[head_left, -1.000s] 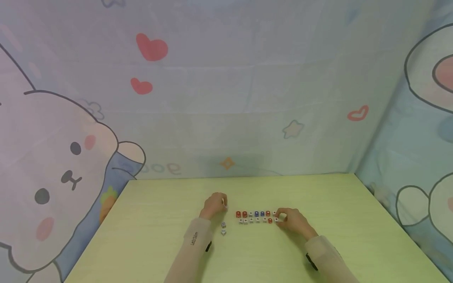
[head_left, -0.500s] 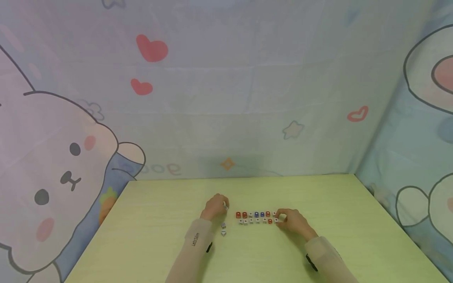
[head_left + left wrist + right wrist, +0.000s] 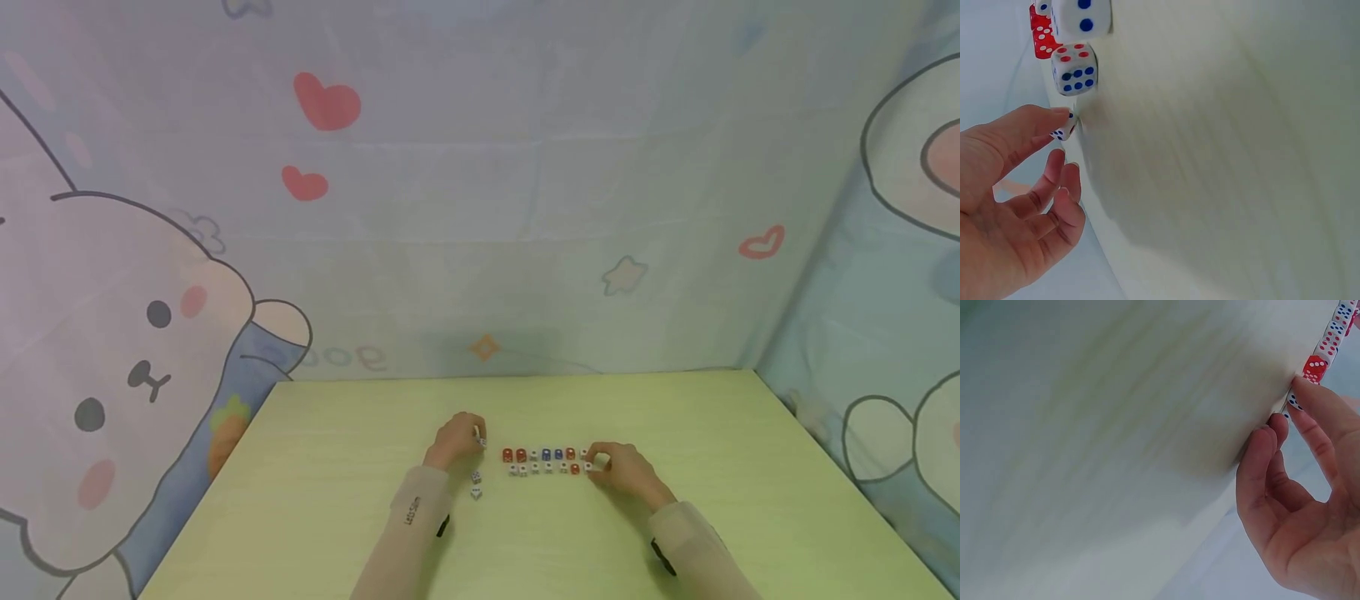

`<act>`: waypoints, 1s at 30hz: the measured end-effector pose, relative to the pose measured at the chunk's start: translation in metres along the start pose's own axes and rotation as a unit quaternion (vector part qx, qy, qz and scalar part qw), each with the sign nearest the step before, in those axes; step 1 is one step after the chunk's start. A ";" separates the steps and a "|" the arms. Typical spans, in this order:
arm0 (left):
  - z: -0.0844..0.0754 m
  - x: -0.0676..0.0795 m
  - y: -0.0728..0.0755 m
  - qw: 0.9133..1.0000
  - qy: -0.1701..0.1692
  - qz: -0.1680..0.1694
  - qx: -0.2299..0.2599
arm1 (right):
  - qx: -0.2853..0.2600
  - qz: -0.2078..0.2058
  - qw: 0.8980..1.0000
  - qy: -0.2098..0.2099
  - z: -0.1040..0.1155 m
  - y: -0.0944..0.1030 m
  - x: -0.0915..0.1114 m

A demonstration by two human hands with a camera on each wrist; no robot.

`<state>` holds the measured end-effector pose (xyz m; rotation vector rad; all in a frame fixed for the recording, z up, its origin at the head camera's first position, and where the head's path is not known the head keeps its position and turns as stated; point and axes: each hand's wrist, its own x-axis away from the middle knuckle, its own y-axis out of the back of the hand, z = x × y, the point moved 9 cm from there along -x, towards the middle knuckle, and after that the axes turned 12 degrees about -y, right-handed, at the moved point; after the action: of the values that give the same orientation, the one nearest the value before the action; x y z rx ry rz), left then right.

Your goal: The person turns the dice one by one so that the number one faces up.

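My left hand [image 3: 455,442] pinches a white die [image 3: 1065,132] between thumb and index finger, left of two short rows of dice. In the left wrist view its other fingers are loosely bent. Two white dice, the farther one [image 3: 476,477] and the nearer one [image 3: 476,493], lie beside the left wrist. My right hand [image 3: 628,471] is at the rows' right end, thumb and index finger on a white die [image 3: 1294,401], partly hidden by the thumb. The back row has red dice [image 3: 521,455], blue dice [image 3: 547,455] and white ones; the front row is mostly white with one red die [image 3: 575,469].
The dice lie on a pale yellow-green table [image 3: 337,500]. A cloth backdrop [image 3: 480,208] with hearts and cartoon figures hangs behind the table and along its sides.
My left hand has shifted slightly to the right with its die. The right hand stays at the end of the rows, and the rows look the same.
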<state>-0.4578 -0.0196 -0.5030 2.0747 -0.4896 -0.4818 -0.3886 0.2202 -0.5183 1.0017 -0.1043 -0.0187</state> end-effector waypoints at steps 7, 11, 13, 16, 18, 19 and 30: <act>0.010 -0.004 -0.007 0.999 0.003 0.014 0.034 | 0.003 0.008 1.000 -0.008 -0.001 0.002 0.001; 0.007 0.002 -0.005 0.999 0.024 0.023 0.039 | -0.001 0.018 1.000 -0.010 0.000 0.003 0.003; 0.002 0.006 -0.002 0.999 0.020 0.021 0.034 | -0.002 0.021 1.000 -0.011 0.001 0.004 0.003; -0.003 0.010 0.001 1.000 0.014 0.022 0.018 | 0.000 0.022 1.000 -0.008 0.003 0.006 0.003; -0.004 0.012 0.003 1.000 0.013 0.022 0.015 | 0.003 0.022 1.000 -0.008 0.004 0.007 0.003; -0.004 0.012 0.003 1.000 0.014 0.023 0.016 | 0.003 0.022 1.000 -0.007 0.005 0.008 0.003; 0.004 0.011 -0.002 0.999 0.011 0.036 -0.001 | 0.014 0.011 1.000 -0.010 0.006 0.006 0.003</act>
<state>-0.4503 -0.0277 -0.5081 2.0514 -0.5476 -0.4167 -0.3863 0.2183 -0.5094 1.0291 -0.1334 -0.0077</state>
